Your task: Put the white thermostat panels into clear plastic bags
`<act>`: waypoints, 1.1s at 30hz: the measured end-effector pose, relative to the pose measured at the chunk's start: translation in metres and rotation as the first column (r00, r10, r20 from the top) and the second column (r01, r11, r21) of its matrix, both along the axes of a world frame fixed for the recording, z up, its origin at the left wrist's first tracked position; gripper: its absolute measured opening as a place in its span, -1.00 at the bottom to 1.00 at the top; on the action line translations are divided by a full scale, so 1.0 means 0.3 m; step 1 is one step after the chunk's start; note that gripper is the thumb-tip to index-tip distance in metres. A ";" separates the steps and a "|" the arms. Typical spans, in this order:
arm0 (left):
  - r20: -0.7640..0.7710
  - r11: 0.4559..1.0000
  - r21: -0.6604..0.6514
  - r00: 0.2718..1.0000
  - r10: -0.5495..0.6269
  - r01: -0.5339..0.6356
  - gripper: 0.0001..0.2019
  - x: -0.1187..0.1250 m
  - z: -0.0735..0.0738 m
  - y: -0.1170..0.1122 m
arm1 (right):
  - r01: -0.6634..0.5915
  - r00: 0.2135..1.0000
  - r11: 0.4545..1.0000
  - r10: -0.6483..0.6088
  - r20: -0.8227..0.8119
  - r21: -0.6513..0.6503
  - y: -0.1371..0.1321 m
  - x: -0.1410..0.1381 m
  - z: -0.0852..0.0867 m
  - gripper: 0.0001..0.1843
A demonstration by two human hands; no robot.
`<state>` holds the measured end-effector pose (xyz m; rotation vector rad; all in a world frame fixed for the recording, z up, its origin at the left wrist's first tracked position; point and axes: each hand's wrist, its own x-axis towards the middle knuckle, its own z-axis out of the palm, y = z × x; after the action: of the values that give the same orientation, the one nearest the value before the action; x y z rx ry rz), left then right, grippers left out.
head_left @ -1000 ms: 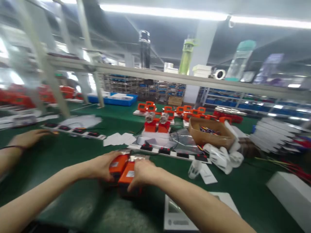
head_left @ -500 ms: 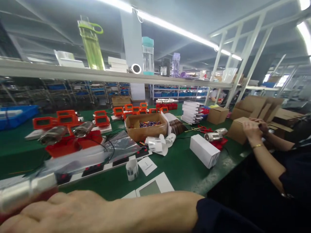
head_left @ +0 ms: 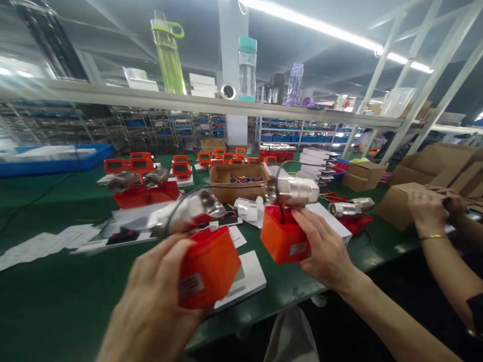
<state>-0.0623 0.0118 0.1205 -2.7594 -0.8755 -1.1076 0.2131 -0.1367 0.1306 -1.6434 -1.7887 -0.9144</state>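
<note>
My left hand (head_left: pixel 154 301) grips an orange box-shaped device (head_left: pixel 208 266) with a silver metal cylinder (head_left: pixel 188 213) on top, raised close to the camera. My right hand (head_left: pixel 326 254) holds a second orange device (head_left: pixel 284 239) with its own silver cylinder (head_left: pixel 292 190) and a black cable, lifted above the green table (head_left: pixel 56 281). Both devices are off the table and side by side. A white flat panel (head_left: pixel 245 279) lies on the table beneath them.
A cardboard box (head_left: pixel 236 183) of small parts, white paper rolls (head_left: pixel 249 208), white boxes (head_left: pixel 328 218), more orange devices (head_left: pixel 145 193) and orange meters (head_left: pixel 132 163) cover the table. Another person's hands (head_left: pixel 430 211) handle a carton (head_left: pixel 400 203) at the right. Bottles (head_left: pixel 168 53) stand on the overhead shelf.
The two orange devices were held together low on the table; now each hand holds one, lifted and apart. The view swung right and then came partly back.
</note>
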 end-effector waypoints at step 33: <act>-0.131 0.991 0.136 0.991 0.036 -0.018 -0.42 0.649 -0.426 -0.233 | 0.146 0.989 0.952 -0.132 0.069 -0.267 -0.118 0.302 -0.454 -0.28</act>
<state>0.1324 -0.0581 -0.0073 -2.6665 -0.7892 -0.9294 0.3038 -0.1720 -0.0056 -1.9549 -1.9212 -0.8038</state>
